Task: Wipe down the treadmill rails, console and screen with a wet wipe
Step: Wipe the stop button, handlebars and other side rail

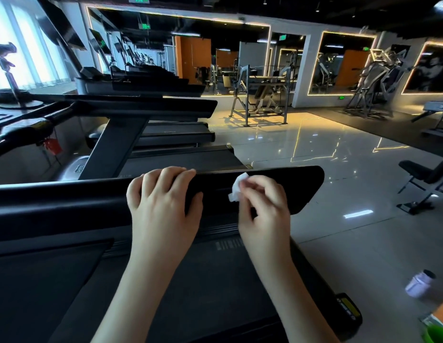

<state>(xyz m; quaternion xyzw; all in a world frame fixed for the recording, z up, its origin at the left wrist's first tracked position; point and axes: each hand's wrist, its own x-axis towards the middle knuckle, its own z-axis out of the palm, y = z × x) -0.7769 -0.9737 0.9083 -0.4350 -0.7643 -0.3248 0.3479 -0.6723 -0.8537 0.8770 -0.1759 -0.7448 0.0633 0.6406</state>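
The left grip (a bare hand, like its partner) lies over the black rail of the nearest treadmill, fingers curled across the rail's top edge and thumb down its near face. Just to the right, the right grip pinches a small crumpled white wet wipe between thumb and fingertips, and the wipe touches the rail's near face, short of its rounded end. Both forearms reach up from the bottom of the view over the dark treadmill belt.

To the left, a row of other treadmills recedes toward a wall of mirrors edged with thin strips of warm light. A red tag hangs under the next machine's console. Bright windows fill the far left, with a small stand silhouetted against them.

The floor is pale glossy tile, reflecting the ceiling lights and the lit mirror frames; farther back it gives way to dark matting. A grey weight machine stands near the mirrors, more frames stand at the right wall, and a black bench sits on the tile at the right. A lilac bottle with a dark cap lies on the floor beside the treadmill's rear corner (something green and orange shows in the bottom right corner, too cut off to identify). The ceiling is dark.
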